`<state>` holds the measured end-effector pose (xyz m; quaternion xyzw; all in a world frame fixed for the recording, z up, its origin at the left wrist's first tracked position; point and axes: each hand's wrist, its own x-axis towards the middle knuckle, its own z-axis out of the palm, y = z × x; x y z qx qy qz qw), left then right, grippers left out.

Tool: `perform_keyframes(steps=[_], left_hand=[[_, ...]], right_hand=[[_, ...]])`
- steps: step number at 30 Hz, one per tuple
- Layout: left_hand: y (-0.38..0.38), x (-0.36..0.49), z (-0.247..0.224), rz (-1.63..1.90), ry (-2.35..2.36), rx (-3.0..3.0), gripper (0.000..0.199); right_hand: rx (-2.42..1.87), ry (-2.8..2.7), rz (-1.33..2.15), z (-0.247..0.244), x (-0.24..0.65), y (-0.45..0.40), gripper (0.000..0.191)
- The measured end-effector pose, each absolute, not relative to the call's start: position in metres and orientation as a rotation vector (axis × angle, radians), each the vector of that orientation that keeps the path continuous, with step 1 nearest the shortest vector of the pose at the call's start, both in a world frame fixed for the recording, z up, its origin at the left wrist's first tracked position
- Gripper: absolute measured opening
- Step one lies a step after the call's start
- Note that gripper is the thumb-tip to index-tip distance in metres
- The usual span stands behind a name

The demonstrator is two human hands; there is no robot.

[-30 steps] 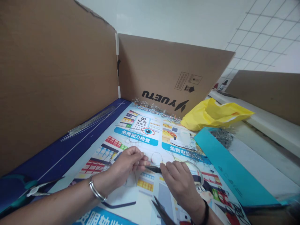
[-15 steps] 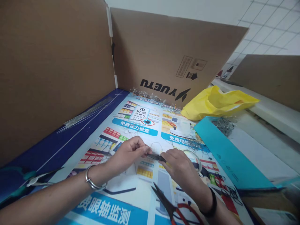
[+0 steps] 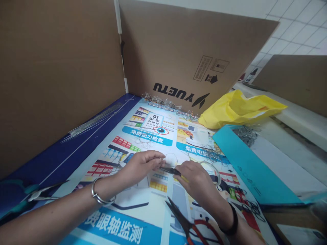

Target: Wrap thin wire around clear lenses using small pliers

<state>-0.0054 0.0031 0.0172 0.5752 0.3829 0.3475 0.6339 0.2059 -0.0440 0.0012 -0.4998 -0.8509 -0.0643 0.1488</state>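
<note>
- Red-handled scissors (image 3: 192, 228) lie nearest you, blades apart, pointing away from you on the printed sheet (image 3: 153, 212) that covers part of the dark blue tabletop (image 3: 66, 153).
- Teal-handled cutters (image 3: 24, 200), partly blurred, rest at your far left, beyond your left forearm.
- Your right hand (image 3: 195, 175), a black band (image 3: 233, 221) at its wrist, is closed round the yellow-handled pliers (image 3: 171, 170); their dark nose points left, over the middle of the sheet.
- Your left hand (image 3: 143, 164), with a silver bracelet (image 3: 95, 194), has its fingertips drawn narrowly together at the nose of the pliers; you cannot tell what, if anything, they pinch.
- Black loops (image 3: 251, 206) are scattered to the right of your right wrist.
- Thin wire ring (image 3: 171, 159): on the sheet, just beyond the pliers. A larger pale ring (image 3: 217, 173) shows partly behind your right hand.
- Turquoise box (image 3: 252, 166), to your right, holds tangled wire (image 3: 247, 136).
- Straight wires (image 3: 94, 122) lie in a bundle beside the left cardboard panel (image 3: 58, 75).
- Yellow bag (image 3: 240, 109) sits beyond the box, near the rear cardboard panel (image 3: 178, 51).
- Wire scraps (image 3: 163, 102) line the foot of that rear panel.
</note>
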Motion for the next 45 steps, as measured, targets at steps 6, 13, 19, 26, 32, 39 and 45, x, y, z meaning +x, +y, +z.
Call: perform_keyframes(steps=[6,13,19,26,32,39,45], left_hand=[[0.005,-0.008,0.017,0.750,0.926,1.558,0.013],[0.011,-0.003,0.006,0.716,1.030,1.181,0.011],[0.004,-0.002,0.005,0.720,0.993,1.009,0.015],[-0.004,0.001,0.004,0.746,0.856,0.768,0.016],[-0.008,0.004,0.006,0.738,0.849,0.679,0.017],[-0.009,0.005,0.003,0.740,0.838,0.641,0.018],[-0.008,0.005,0.001,0.733,0.833,0.637,0.016]], right_hand=[[-1.446,-2.438,-0.178,-0.001,0.205,-0.045,0.008],[-1.395,-2.302,-0.401,-0.001,0.202,-0.046,0.016],[-1.282,-2.424,-0.723,-0.006,0.196,-0.055,0.024],[-1.183,-2.484,-0.873,-0.007,0.194,-0.061,0.030],[-1.136,-2.472,-0.869,-0.007,0.192,-0.062,0.028],[-1.117,-2.484,-0.849,-0.007,0.191,-0.060,0.027],[-1.127,-2.497,-0.844,-0.007,0.191,-0.060,0.025]])
